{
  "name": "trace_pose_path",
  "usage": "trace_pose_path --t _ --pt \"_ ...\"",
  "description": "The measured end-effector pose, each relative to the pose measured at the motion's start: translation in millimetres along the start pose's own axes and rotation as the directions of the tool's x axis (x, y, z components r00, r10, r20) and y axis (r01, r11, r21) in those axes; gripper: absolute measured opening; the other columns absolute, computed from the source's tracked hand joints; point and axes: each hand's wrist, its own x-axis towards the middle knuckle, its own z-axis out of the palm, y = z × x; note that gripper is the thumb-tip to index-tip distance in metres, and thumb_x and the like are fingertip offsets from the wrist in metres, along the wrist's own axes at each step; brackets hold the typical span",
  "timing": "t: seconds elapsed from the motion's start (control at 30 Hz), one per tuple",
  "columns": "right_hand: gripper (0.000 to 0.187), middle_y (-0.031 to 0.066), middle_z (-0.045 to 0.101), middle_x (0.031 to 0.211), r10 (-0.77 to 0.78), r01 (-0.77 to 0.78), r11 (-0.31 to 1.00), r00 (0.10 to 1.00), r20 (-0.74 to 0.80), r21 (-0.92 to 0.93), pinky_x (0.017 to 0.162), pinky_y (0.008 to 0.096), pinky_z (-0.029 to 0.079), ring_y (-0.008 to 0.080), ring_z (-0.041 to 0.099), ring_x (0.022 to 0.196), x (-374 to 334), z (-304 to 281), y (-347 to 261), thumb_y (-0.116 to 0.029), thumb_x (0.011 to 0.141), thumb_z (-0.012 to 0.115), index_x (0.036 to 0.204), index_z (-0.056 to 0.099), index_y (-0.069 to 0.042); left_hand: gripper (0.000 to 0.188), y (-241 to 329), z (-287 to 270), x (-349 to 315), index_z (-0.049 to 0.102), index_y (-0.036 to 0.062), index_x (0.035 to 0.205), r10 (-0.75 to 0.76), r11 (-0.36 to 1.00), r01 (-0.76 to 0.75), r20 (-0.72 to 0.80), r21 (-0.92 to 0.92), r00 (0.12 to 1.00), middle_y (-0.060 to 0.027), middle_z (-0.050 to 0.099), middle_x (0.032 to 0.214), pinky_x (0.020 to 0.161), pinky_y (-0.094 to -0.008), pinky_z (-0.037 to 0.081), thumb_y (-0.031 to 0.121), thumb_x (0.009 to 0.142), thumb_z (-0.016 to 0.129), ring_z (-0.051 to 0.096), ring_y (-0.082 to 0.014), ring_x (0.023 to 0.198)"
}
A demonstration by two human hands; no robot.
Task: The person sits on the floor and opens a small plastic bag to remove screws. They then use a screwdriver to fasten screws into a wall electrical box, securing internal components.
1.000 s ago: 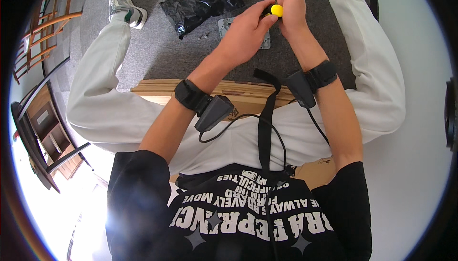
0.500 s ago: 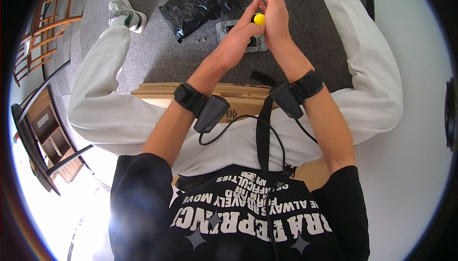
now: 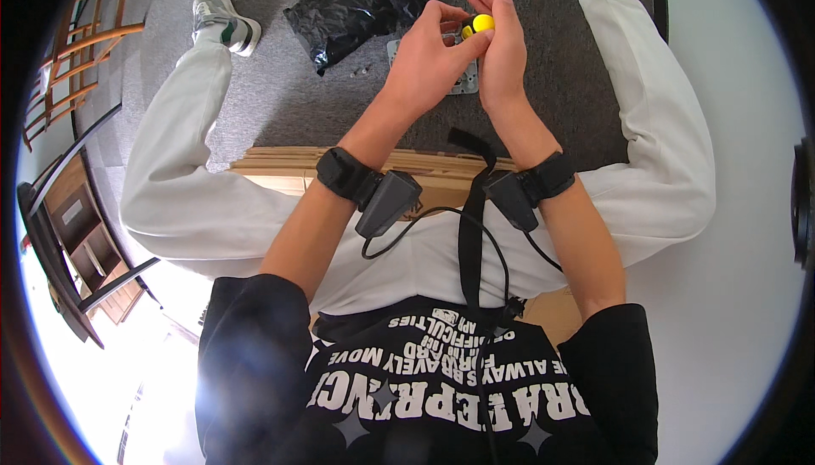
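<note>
Between my two hands is a yellow-and-black screwdriver [image 3: 482, 23], with its round yellow handle end toward me and its shaft hidden. My left hand [image 3: 431, 51] is closed on it, thumb across the near side and fingers bent. My right hand [image 3: 503, 50] is cupped against its other side, fingers long and close together. Under the hands, on the dark carpet, lies a grey metal mounting plate [image 3: 466, 83], mostly covered by them. Small metal screws [image 3: 361, 72] lie left of the plate.
A crumpled black plastic bag [image 3: 352, 11] lies beyond the screws. Flat cardboard [image 3: 365, 159] sits between my legs. Cables run from black wrist devices [image 3: 388, 202] on both arms. Wooden chairs [image 3: 85, 40] stand far left; a white wall [image 3: 747, 168] rises on the right.
My hands have shifted slightly right. The left fingers, stretched out and pressed toward the right palm before, are now bent around the screwdriver, and more of its handle shows.
</note>
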Motion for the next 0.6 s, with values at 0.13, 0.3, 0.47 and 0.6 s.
trace_pose_path --t 0.13,0.3,0.47,0.6 --pt "0.051 0.0086 0.053 0.149 -0.102 0.096 0.994 0.99 0.099 0.057 0.118 0.0381 0.034 0.0251 0.044 0.144 9 4 10 -0.04 0.111 0.041 0.149 0.052 -0.007 0.053 -10 -1 1 0.044 -0.0017 0.142 -0.067 0.968 0.085 0.084 -0.236 0.994 -0.0174 0.052 0.148 0.111 -0.0345 0.043 0.033 0.105 0.061 0.052 -0.0221 0.137" --pt "0.053 0.0084 0.053 0.145 -0.01 0.003 0.997 0.997 0.079 0.082 0.118 0.037 0.031 0.0225 0.046 0.14 30 7 21 -0.043 0.109 0.046 0.145 0.054 -0.005 0.067 -9 -12 -5 0.024 0.0021 0.163 0.025 0.946 0.031 0.165 -0.323 0.986 -0.0165 0.036 0.164 0.121 -0.0327 0.029 0.043 0.113 0.039 0.039 -0.025 0.149" --pt "0.054 0.0064 0.049 0.151 0.061 -0.062 0.987 0.998 0.014 0.148 0.12 0.0373 0.027 0.021 0.041 0.144 44 -12 27 -0.045 0.11 0.044 0.148 0.051 -0.008 0.06 -5 -29 -11 0.053 0.0009 0.148 -0.018 0.941 0.085 0.203 -0.326 0.979 -0.0157 0.059 0.145 0.115 -0.0336 0.036 0.046 0.113 0.036 0.05 -0.0209 0.138" --pt "0.049 0.0061 0.058 0.138 0.039 -0.031 0.993 0.997 -0.07 0.11 0.113 0.0359 0.038 0.0189 0.053 0.13 53 -9 47 -0.044 0.11 0.045 0.139 0.057 -0.006 0.039 -12 -13 9 0.057 -0.0006 0.12 -0.041 0.998 0.043 0.051 -0.045 0.998 -0.015 0.063 0.105 0.085 -0.0396 0.048 0.035 0.112 0.043 0.059 -0.0179 0.095"
